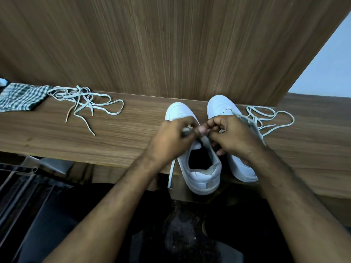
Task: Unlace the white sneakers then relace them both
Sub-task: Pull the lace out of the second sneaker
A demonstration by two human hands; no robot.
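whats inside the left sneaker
The left sneaker shows only a dark, empty-looking opening at the heel. Further in, toward the toe, both hands cover it, so that part is hidden.

A long wooden shelf (121, 141) with a brown grain is carrying everything, running along the foot of an upright wooden panel (171, 44). Two white sneakers are sitting on it side by side, toes pointing toward the panel: the left sneaker (199, 168) is overhanging the shelf's near edge with its heel, and the right sneaker (220, 105) is resting just beside it. A loose white lace (269, 118) is lying on the far side of the right sneaker. Well away on the left sneaker's other side, another tangled lace (85, 101) is lying beside a checked cloth (20, 99).
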